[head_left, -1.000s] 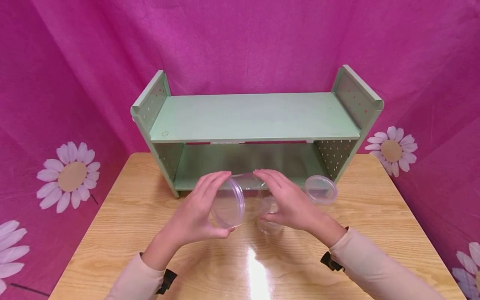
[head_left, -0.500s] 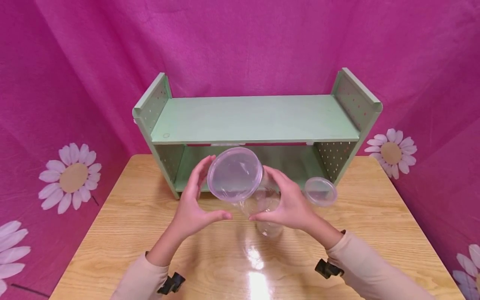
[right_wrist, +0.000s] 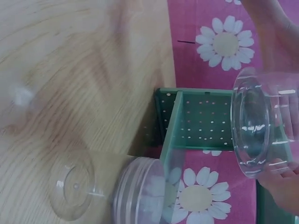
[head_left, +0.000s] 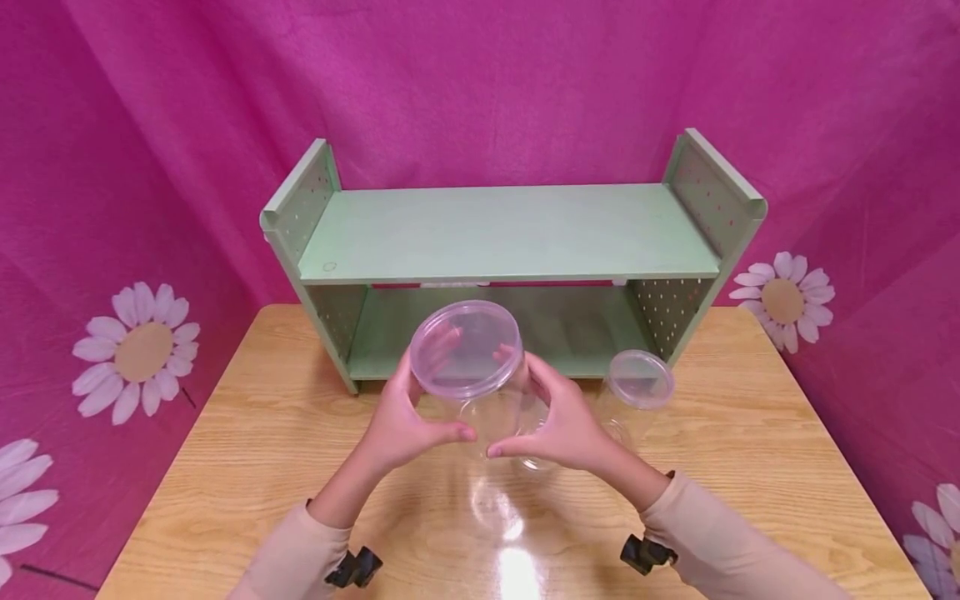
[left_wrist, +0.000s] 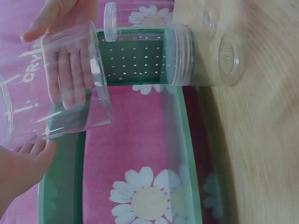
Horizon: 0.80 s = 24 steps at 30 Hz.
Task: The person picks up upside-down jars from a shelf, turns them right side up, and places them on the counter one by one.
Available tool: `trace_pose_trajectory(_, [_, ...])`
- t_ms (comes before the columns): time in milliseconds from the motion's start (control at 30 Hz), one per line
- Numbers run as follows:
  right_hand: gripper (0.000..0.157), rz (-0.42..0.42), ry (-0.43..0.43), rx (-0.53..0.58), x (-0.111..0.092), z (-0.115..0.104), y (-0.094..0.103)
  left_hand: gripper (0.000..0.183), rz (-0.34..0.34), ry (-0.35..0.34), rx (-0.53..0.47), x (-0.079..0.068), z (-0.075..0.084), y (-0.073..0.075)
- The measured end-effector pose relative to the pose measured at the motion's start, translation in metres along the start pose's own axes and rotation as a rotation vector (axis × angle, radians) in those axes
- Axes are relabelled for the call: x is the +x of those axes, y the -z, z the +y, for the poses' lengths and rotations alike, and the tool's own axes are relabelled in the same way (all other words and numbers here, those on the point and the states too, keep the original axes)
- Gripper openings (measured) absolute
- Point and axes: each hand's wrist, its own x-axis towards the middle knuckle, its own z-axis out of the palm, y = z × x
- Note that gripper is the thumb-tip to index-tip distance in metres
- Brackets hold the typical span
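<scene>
A large clear plastic jar (head_left: 487, 417) with a pale purple-tinted screw lid (head_left: 467, 350) is held above the table between both hands, lid upward. My left hand (head_left: 408, 425) grips its left side, thumb in front and fingers seen through the plastic behind. On the right side my right hand (head_left: 566, 421) holds it the same way. White lettering shows on the jar's wall (left_wrist: 28, 93) in the left wrist view. Its round base (right_wrist: 252, 128) shows in the right wrist view. A second lidded clear jar (left_wrist: 210, 63) stands on the table, partly hidden behind the right hand in the head view.
Another lidded jar (head_left: 637, 387) stands to the right, near the shelf's front. The green metal shelf unit (head_left: 502, 233) with two levels spans the back of the wooden table (head_left: 262, 483). Pink cloth (head_left: 495, 83) with daisies hangs around it.
The held jar has turned from lying sideways, lid toward the left hand, to lid up. My left hand came off the lid and now grips the jar's side. The standing jars have not moved.
</scene>
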Motion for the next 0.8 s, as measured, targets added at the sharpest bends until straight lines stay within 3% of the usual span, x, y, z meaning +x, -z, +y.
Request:
trace_pose_trajectory(233, [0.109,-0.014,-0.003,-0.123,-0.001,0.004,0.000,0.100,0.056,0.015,0.015,-0.004,-0.006,0.000])
trace_pose_trajectory(433, [0.106,-0.018,0.022,-0.112,-0.002,0.005,0.013,0.097,0.111,0.036,0.077,-0.010,-0.011,0.003])
trace_pose_trajectory(633, [0.083,0.093,0.032,-0.049,-0.001,0.004,0.044,0.098,0.144,0.088,0.156,-0.016,-0.018,0.008])
trace_pose_trajectory(800, [0.060,0.248,0.015,-0.065,-0.002,0.005,0.072,0.099,0.148,0.158,0.235,-0.022,-0.027,0.011])
